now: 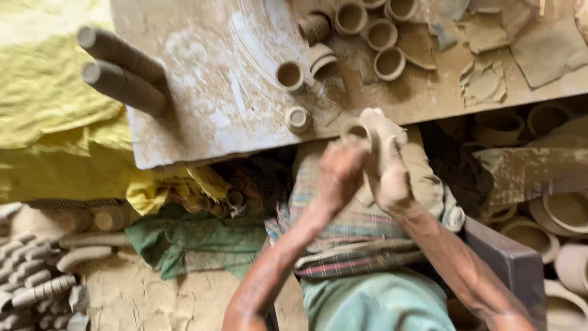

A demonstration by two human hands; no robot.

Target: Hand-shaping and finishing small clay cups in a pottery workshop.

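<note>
Both hands meet over the person's lap, just below the near edge of the worktop [202, 92]. The left hand [340, 175] is closed around the lower side of a small wet clay ring [358, 130], fingers curled onto it. The right hand [389, 178] presses against the same piece from the other side, its clay-coated fingers [383, 125] folded over the top. The picture is blurred here, so the exact finger placement cannot be told.

The clay ring is held in the air between the two hands, touching both, just in front of the worktop edge and above a checked cloth [361, 227] on the lap.

On the clay-smeared worktop, a loose small ring [298, 118] lies near the edge, just beside the hands. Another ring [290, 75] stands further back, and a group of short clay cups [380, 37] sits beyond it. Two long clay rolls [122, 70] lie at the left corner of the worktop, over a yellow sheet [55, 104]. A green cloth [184, 239] lies on the floor to the left, with rows of small clay cylinders [37, 276] well apart at the lower left
</note>
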